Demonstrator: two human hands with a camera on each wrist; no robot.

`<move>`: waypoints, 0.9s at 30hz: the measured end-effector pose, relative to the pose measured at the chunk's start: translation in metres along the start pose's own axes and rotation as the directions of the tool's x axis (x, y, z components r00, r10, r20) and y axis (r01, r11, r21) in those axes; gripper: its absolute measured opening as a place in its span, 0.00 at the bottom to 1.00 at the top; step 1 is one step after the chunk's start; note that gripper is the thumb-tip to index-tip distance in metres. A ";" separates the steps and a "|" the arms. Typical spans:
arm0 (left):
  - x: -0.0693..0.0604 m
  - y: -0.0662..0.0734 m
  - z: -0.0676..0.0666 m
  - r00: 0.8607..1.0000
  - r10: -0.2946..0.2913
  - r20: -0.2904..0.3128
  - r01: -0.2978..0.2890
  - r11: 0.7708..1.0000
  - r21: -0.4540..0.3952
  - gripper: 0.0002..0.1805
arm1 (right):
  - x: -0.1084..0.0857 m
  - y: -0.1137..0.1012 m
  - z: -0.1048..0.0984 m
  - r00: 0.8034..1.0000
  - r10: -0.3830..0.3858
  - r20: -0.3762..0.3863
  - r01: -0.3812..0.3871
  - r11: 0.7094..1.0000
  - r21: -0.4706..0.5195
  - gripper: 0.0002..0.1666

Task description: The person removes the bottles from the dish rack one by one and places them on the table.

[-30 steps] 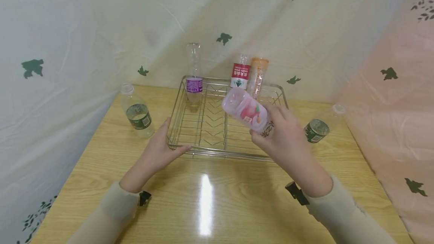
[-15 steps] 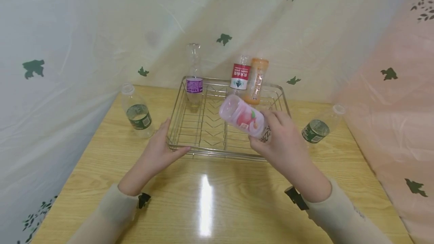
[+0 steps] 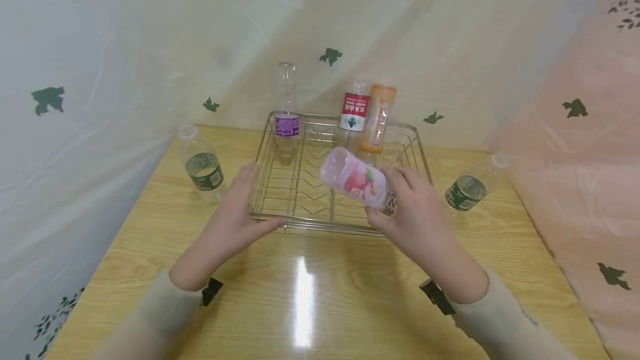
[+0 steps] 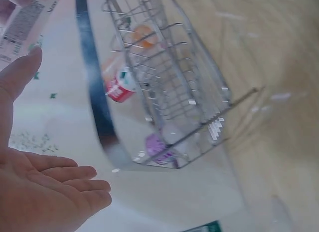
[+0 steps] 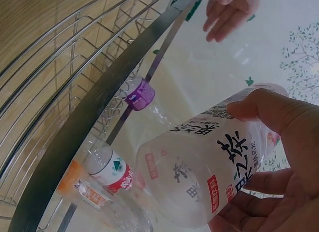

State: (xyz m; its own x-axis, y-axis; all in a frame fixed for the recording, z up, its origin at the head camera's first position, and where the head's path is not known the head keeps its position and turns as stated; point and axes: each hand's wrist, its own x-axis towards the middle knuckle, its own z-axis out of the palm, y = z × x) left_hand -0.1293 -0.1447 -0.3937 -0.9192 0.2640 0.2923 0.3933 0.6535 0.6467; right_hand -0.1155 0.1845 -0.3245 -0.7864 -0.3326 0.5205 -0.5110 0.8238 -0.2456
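The right hand (image 3: 420,221) gripped the pink bottle (image 3: 357,179), which slanted leftward from its grasp above the rack (image 3: 325,225); the left hand (image 3: 231,225), loose and outstretched, hovered beside it.

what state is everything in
Pink bottle, tilted, held in right hand
Left hand, holding nothing
Rack, sitting on table
Purple-label bottle, standing in rack
Red-label bottle, standing in rack
Orange bottle, standing in rack
Left green-label bottle, standing on table
Right green-label bottle, standing on table
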 end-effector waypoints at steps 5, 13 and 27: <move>-0.001 0.016 -0.005 0.999 0.030 0.015 -0.030 0.999 0.026 0.68 | -0.002 0.000 0.000 1.000 -0.018 0.004 0.018 1.000 -0.020 0.40; 0.002 0.032 -0.007 0.988 0.153 -0.001 -0.152 0.984 0.096 0.67 | -0.004 -0.004 0.000 0.999 -0.049 0.003 0.049 0.999 -0.007 0.39; 0.011 0.058 -0.009 0.949 0.315 -0.020 -0.311 0.945 0.097 0.66 | -0.007 -0.012 0.004 0.996 -0.079 0.047 0.079 0.997 -0.002 0.39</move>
State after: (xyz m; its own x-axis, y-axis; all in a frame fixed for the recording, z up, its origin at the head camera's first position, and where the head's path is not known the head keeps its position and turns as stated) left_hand -0.1164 -0.1109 -0.3467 -0.7481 0.4419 0.4950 0.6561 0.6041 0.4523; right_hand -0.1057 0.1750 -0.3285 -0.7589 -0.4179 0.4993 -0.5710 0.7958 -0.2017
